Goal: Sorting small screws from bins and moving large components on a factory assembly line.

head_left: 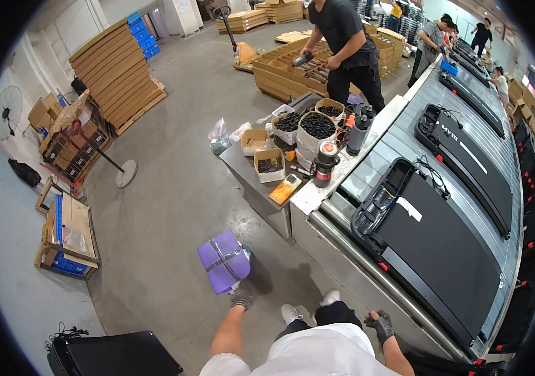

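Note:
A purple square pad (222, 260), crossed with dark tape, tops a box or stool standing on the floor ahead of me to the left. My left hand (241, 301), in a grey glove, is at its near edge; its fingers are too blurred to show whether they grip it. My right hand (381, 325), in a grey glove with bare fingertips, hangs beside the roller conveyor's side with fingers curled and nothing visible in them. The nearest black treadmill (437, 241) lies flat on the conveyor, its motor compartment open with wires showing.
A grey table (248, 172) carries boxes of black parts (317, 125), an orange-yellow device (286, 189) and power drivers (326, 166). Further treadmills (468, 160) lie along the conveyor (365, 172). A co-worker (346, 50) stands beyond the table. A black treadmill (123, 357) lies at lower left.

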A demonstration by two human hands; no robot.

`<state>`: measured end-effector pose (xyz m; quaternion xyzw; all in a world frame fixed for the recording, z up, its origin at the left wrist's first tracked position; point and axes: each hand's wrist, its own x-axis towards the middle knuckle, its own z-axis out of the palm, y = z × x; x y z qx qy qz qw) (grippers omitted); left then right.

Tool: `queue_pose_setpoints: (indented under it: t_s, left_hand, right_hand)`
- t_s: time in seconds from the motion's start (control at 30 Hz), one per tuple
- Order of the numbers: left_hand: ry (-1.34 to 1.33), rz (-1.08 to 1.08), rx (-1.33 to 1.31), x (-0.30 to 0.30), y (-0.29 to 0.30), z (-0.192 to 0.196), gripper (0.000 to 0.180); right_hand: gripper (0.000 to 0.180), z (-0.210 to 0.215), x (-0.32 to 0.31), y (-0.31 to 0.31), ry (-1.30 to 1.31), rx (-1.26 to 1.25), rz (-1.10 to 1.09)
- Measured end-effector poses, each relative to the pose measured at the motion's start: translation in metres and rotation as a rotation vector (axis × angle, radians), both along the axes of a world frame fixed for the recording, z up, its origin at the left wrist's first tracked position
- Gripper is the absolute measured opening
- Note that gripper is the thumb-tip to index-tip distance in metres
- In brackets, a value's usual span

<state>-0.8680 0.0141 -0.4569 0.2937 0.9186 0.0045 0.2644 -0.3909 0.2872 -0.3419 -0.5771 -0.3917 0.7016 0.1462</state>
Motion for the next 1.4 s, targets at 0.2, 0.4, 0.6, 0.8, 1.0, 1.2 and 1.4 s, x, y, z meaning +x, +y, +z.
queue_pose_setpoints:
  t_s: [0.2, 0.4, 0.6, 0.8, 1.0, 1.2, 1.4]
  left_hand:
    - [-0.306, 0.376, 0.218, -0.062, -0.012, -0.012, 0.028]
    - [-0.504, 0.19, 0.136, -0.104, 0.012, -0.003, 0.035]
    - [-0.351, 0.095, 0.063, -0.233, 0.104, 0.097, 0.036]
    - [-0.155, 0.032, 0.369, -0.389, 0.236, 0.132, 0.03]
    - [0.2, -0.527, 0.387, -0.475, 0.437, 0.173, 0.024]
    - [0.242, -1.207, -0.127, -0.545, 0.544, 0.118, 0.022]
    - [0.151, -1.515, -0.214, -0.559, 0.569, 0.067, 0.026]
  right_hand:
    - [0.025, 0.018, -0.156, 0.045, 0.083, 0.067, 0.237]
    - [0.023, 0.018, -0.321, 0.104, 0.191, 0.302, 0.545]
    - [0.023, 0.077, -0.419, 0.144, 0.297, 0.289, 0.546]
    - [0.023, 0.037, -0.401, 0.155, 0.128, 0.28, 0.32]
    - [0.019, 0.008, -0.383, 0.123, 0.013, 0.181, -0.131]
    - [0.023, 0.028, -0.452, 0.063, -0.159, 0.11, -0.496]
    - [0.022, 0.043, -0.538, -0.015, -0.209, 0.037, -0.649]
